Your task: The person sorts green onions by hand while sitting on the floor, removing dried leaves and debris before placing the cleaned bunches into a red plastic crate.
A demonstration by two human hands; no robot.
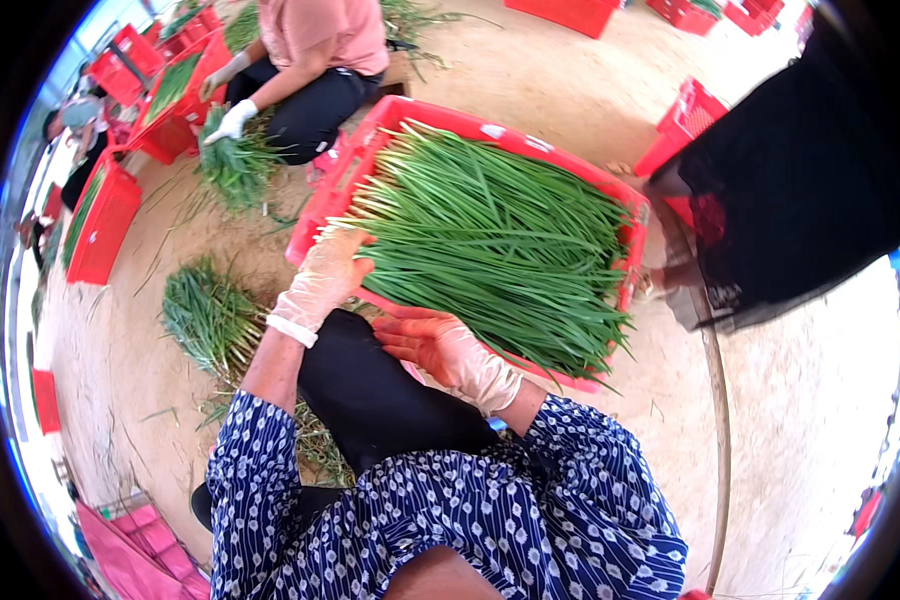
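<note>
Garlic chives (490,240), long and green with pale stem ends at the left, fill a red plastic crate (460,122) in front of me. My left hand (327,275), in a thin pale glove, is at the crate's near left corner beside the stem ends. Its fingers stretch toward them, thumb apart; whether they touch the stems is hard to tell. Just off the crate's near side is my right hand (445,352), also gloved, fingers extended to the left with nothing in them. Left of my knee, a loose bunch of chives (210,315) lies on the ground.
A person in a pink top (320,60) with white gloves squats at the far left, handling a bunch of greens (238,165). Red crates (105,225) stand along the left. On the right are a dark-clothed person (785,190), another red crate (690,115) and a long pole (722,450).
</note>
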